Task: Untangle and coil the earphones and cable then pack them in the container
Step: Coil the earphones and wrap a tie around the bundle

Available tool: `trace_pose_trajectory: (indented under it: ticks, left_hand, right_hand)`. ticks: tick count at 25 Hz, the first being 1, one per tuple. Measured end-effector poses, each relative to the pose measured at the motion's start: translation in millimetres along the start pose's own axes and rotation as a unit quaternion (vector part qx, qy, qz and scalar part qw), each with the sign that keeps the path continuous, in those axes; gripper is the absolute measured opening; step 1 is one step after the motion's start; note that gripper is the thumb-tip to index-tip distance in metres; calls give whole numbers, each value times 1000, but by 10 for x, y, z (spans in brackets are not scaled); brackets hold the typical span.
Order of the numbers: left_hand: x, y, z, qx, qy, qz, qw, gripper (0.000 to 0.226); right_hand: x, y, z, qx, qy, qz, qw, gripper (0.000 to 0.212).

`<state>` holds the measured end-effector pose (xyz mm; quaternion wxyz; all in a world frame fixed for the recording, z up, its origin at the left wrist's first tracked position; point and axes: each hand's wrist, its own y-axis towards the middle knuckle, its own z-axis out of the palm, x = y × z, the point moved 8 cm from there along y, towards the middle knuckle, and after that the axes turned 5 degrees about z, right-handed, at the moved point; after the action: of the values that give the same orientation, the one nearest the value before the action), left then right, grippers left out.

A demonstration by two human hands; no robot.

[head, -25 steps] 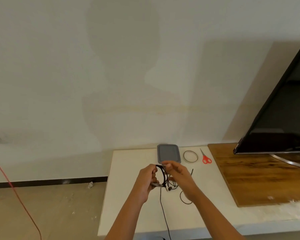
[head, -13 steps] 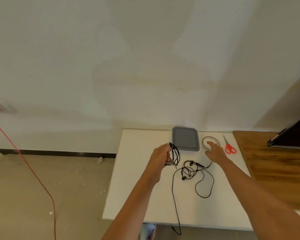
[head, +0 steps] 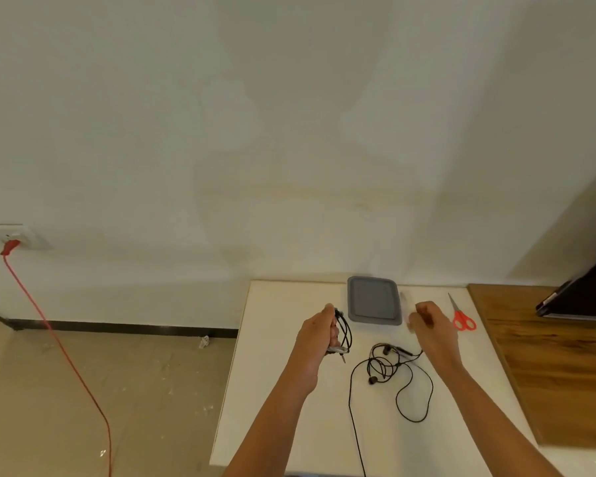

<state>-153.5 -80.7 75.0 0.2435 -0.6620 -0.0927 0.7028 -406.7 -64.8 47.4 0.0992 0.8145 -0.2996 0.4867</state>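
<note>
1. The left hand [head: 319, 335] is gripping the coiled cable [head: 344, 333]. Its fingers are closing round the black loops, and a silver plug [head: 338, 350] is sticking out below the fist.
2. The right hand [head: 432, 327] is no longer working at the coil together with the left one. Half a second ago it was reaching for the pale band [head: 406, 309] lying beside the container [head: 374, 301], and now it is rising over the table [head: 272, 373] with curled fingers. The band is showing only as a blurred streak at the fingertips, so the pinch is my reading and not a sure thing.
3. The earphones [head: 382, 364] are now lying on the table between the two forearms. They are looking tangled, with one long strand [head: 353, 425] running off the near edge.
4. The container is sitting at the far side, just beyond the hands, and I cannot tell if it is closed or open.
5. In my judgement the coil is getting ready for binding. The band is probably going round it next, while the earphones are waiting and the packing is not yet beginning
</note>
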Motion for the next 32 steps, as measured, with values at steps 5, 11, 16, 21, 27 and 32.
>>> trace_pose_trajectory:
  ticks: [5, 11, 16, 21, 27, 32]
  left_hand:
    - [-440, -429, 164, -1, 35, 66, 997, 29]
    - [-1108, -1351, 175, -29, -22, 168, 985, 29]
    - [-1291, -1983, 212, -20, -36, 196, 980, 25]
    - [-1249, -2391, 151, -32, -75, 190, 978, 16]
    - [-1214, -2673, 51, -57, -115, 166, 978, 14]
    - [-1195, -2764, 31, -49, -149, 117, 981, 12]
  right_hand:
    - [919, -974, -50, 179, 213, -46, 959, 19]
    - [1940, -1945, -490, 216, 213, -96, 948, 35]
    - [2235, -2408, -793, 188, 204, -110, 955, 44]
    - [2231, -2821, -937, 209, 184, -124, 952, 34]
    - [2158, -3139, -1084, 231, 185, -163, 941, 33]
    - [2110, -3292, -1188, 245, 173, -201, 933, 34]
